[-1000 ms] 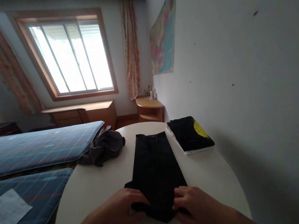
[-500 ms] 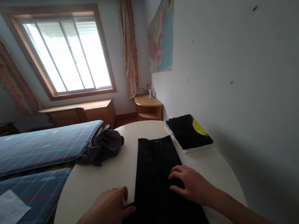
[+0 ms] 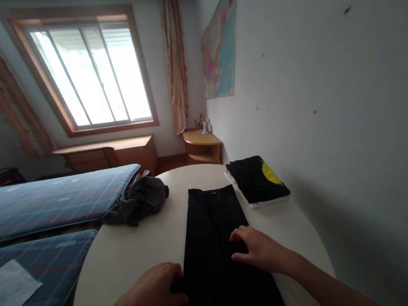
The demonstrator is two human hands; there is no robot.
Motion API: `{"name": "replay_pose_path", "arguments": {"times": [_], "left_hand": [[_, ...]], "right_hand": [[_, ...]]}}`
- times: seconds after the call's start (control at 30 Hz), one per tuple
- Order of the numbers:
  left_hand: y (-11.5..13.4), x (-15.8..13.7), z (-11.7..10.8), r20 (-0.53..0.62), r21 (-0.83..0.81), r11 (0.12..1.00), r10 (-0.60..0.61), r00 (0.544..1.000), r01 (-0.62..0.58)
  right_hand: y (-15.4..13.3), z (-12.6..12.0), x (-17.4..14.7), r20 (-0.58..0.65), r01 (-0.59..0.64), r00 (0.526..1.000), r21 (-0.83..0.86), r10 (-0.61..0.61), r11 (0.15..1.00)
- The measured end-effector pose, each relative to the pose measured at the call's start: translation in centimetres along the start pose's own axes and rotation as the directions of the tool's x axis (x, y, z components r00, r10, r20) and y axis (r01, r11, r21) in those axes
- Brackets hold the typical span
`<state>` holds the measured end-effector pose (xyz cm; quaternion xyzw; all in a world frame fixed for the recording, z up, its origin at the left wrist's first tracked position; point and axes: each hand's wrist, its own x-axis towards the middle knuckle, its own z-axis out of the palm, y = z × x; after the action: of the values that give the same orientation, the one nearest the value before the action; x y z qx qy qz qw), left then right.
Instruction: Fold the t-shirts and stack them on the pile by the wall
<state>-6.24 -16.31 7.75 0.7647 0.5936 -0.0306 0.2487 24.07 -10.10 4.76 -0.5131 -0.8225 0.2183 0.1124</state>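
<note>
Black trousers [image 3: 214,222], folded into a long strip, lie on the round white table [image 3: 126,250], with the waistband at the far end. At their left edge, my left hand [image 3: 157,289] is closed on the cloth, which shows dark between thumb and forefinger. My right hand [image 3: 261,249] rests on the right side of the trousers. Its fingers are bent and its thumb is spread apart, with no cloth visibly gripped. The near end of the trousers runs out of view.
A crumpled dark grey garment [image 3: 140,200] lies at the table's left edge. Folded black clothing with a yellow patch [image 3: 256,178] lies back right, near the wall [image 3: 359,151]. Plaid mattresses [image 3: 51,202] stand left, one bearing a paper sheet [image 3: 7,292].
My left hand has come slightly nearer to me and drawn the trousers' edge in between its fingers. My right hand has hardly moved, its fingers a little more curled.
</note>
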Motion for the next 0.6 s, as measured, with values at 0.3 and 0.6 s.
{"name": "replay_pose_path", "arguments": {"times": [0.3, 0.6], "left_hand": [[0.5, 0.1, 0.2, -0.046, -0.104, 0.99, 0.091, 0.995, -0.095], [4.0, 0.8, -3.3, -0.186, -0.137, 0.948, 0.262, 0.947, -0.289]], "right_hand": [[-0.2, 0.0, 1.2, 0.019, -0.145, 0.989, 0.048, 0.145, 0.988], [0.7, -1.4, 2.2, 0.058, -0.06, 0.997, 0.294, 0.045, 0.954]]}}
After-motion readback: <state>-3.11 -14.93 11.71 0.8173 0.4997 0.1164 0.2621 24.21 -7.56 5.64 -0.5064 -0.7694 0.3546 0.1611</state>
